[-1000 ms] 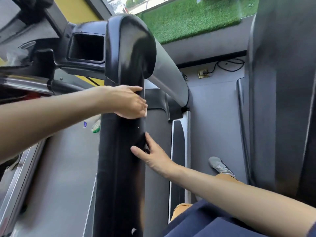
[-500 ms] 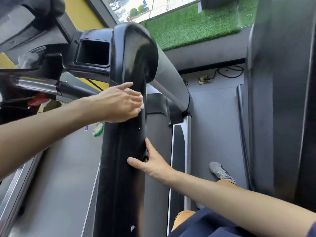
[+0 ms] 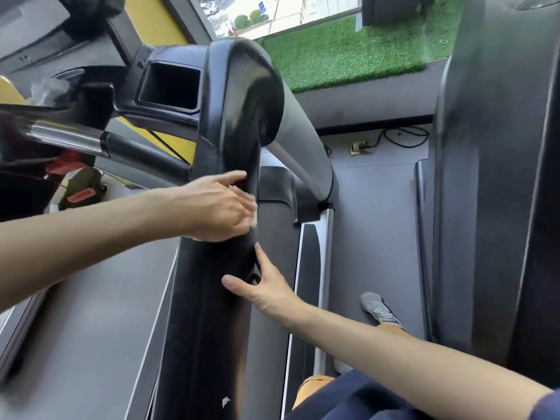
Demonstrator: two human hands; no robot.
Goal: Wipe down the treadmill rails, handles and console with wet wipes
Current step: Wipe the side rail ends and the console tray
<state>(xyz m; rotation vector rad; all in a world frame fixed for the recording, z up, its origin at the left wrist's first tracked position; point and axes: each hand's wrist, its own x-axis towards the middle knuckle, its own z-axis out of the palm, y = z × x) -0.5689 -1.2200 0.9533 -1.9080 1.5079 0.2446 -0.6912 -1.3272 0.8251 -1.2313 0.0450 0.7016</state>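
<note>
In the middle of the view, a fat black rail (image 3: 212, 298) runs from down near us up and away. It is smooth and shiny, round like a thick tube. At the far end it bends over in a big round hump. Its long side goes almost straight up the picture, leaning a little to the right. A small white fleck shows low on it.

We see the left hand (image 3: 218, 207) on the rail just under the hump. Its fingers are curled, and they press a white wipe (image 3: 254, 221) against the rail's right edge. Only a small bit of the wipe peeks out. The first finger sticks out straight and touches the rail higher up.

The right hand (image 3: 263, 294) rests on the rail just below the left one, not touching it. Its thumb and first finger are spread wide and lie flat on the black edge. The other fingers are hidden behind the rail.

Left of the hump sits a black plastic tray with a deep square hole (image 3: 169, 83). A shiny silver bar (image 3: 66, 137) pokes out under it. A smooth grey post (image 3: 303, 153) slopes down to the right from the hump. The flat grey belt (image 3: 91, 313) lies left of the rail. Fuzzy green grass mat (image 3: 348, 56) is far off at the top, and a grey shoe (image 3: 378, 309) is on the floor at the right.
</note>
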